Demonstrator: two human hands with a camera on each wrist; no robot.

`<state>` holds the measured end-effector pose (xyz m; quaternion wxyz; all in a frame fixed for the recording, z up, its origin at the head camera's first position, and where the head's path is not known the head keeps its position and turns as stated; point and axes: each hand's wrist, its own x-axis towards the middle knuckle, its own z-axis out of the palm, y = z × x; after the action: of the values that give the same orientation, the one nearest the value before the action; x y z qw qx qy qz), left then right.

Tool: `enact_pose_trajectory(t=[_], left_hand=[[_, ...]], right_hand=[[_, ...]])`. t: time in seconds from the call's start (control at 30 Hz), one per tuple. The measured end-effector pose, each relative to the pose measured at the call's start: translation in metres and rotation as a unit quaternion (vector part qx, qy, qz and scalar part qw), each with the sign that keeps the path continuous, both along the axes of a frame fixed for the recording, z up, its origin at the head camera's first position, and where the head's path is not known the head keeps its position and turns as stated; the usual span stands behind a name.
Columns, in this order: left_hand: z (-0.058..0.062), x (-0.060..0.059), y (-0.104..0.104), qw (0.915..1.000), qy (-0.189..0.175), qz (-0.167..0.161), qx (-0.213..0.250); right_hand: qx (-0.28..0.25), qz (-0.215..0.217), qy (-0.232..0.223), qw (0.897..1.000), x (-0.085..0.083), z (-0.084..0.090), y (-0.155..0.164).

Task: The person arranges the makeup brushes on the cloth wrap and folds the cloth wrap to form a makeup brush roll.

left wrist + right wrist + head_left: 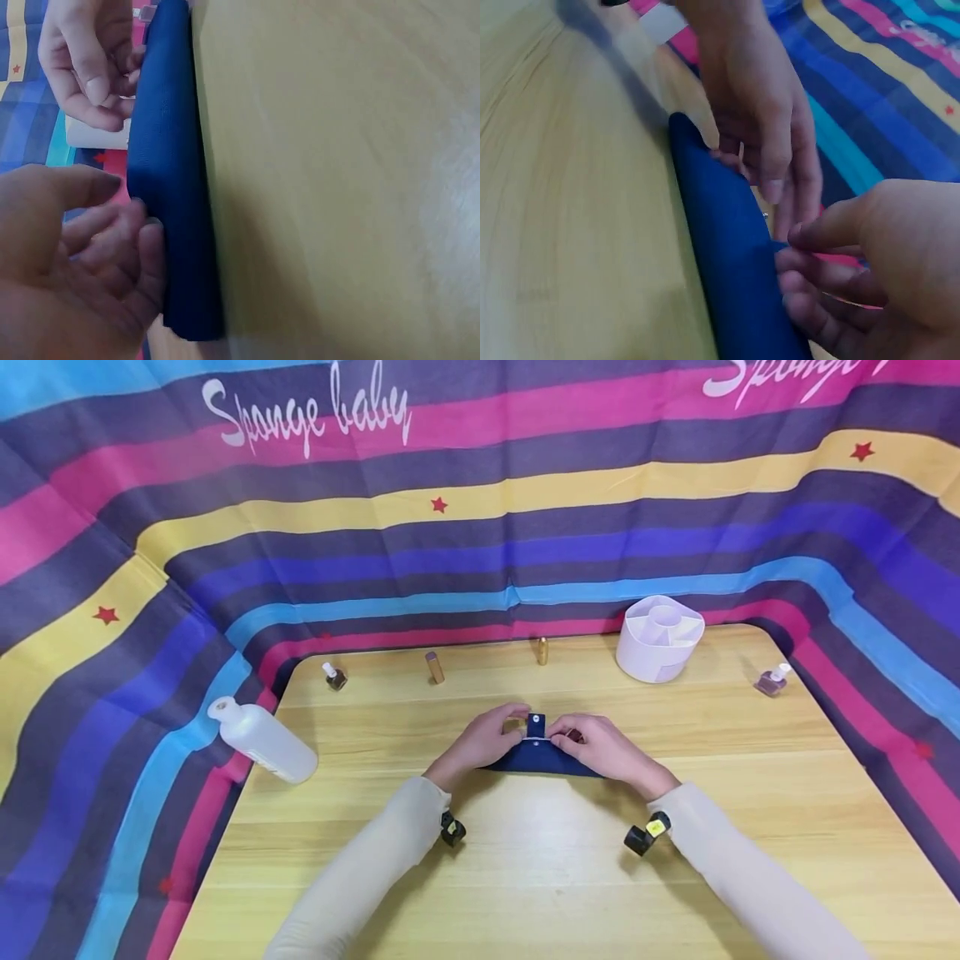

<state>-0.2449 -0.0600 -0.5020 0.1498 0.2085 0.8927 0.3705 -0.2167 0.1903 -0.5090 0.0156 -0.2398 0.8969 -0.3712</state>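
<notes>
A dark blue, folded fabric pouch (536, 760) lies on the table between my hands. Its short strap (536, 725) stands up at the far edge and carries a pale snap; a second snap shows just below. My left hand (491, 739) is at the pouch's left part, its fingertips touching the far side and the thumb apart from them in the left wrist view. With thumb and index finger, my right hand (600, 745) pinches blue fabric at the far edge, right of the strap. In the right wrist view the pouch (731, 247) looks rolled; its contents are hidden.
A white bottle (270, 743) leans at the table's left edge. Along the back stand a dark small bottle (335, 677), a brown tube (434, 668), a gold tube (543, 651) and a white divided organizer (656, 647). Another small bottle (771, 682) is at right. Striped cloth (450, 560) surrounds the table.
</notes>
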Motion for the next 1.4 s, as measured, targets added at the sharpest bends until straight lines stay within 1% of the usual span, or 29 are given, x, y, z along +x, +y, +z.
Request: enact_pose_trajectory(t=[0.1,0.17,0.27,0.37,0.5,0.67,0.8,0.93,1.1,1.2,1.3,1.4], left_hand=[[-0.001,0.000,0.003,0.9992,0.011,-0.016,0.034],[0.000,0.001,0.004,0.9983,0.025,-0.032,0.042],[0.001,0.002,0.003,0.9966,0.056,-0.050,0.035],[0.002,0.005,0.002,0.9958,0.075,-0.050,0.018],[0.000,0.009,0.001,0.9946,0.091,-0.049,0.008],[-0.003,0.010,0.004,0.9922,0.112,-0.054,0.001],[-0.005,0.010,0.005,0.9899,0.125,-0.066,-0.009],[-0.006,0.010,0.002,0.9843,0.145,-0.098,-0.021],[-0.005,0.012,-0.007,0.9772,0.157,-0.140,-0.029],[-0.004,0.015,-0.010,0.9700,0.175,-0.164,-0.037],[-0.005,0.020,-0.012,0.9635,0.197,-0.177,-0.041],[-0.010,0.024,-0.012,0.9582,0.222,-0.174,-0.047]], right_hand=[[-0.024,0.007,-0.019,1.000,-0.002,-0.003,0.001],[-0.032,0.008,-0.026,0.999,-0.003,-0.005,0.002],[-0.046,0.007,-0.039,0.998,-0.003,-0.006,0.004],[-0.049,0.010,-0.045,0.998,-0.003,-0.006,0.004],[-0.049,0.009,-0.050,0.998,-0.002,-0.006,0.004],[-0.043,0.007,-0.051,0.998,-0.002,-0.007,0.005],[-0.040,0.008,-0.054,0.998,-0.001,-0.008,0.006],[-0.042,0.009,-0.056,0.998,0.000,-0.008,0.007],[-0.041,0.015,-0.061,0.997,0.001,-0.008,0.005],[-0.034,0.019,-0.061,0.997,0.002,-0.007,0.002],[-0.022,0.019,-0.058,0.998,0.002,-0.007,-0.001],[-0.010,0.014,-0.054,0.998,0.003,-0.007,-0.006]])
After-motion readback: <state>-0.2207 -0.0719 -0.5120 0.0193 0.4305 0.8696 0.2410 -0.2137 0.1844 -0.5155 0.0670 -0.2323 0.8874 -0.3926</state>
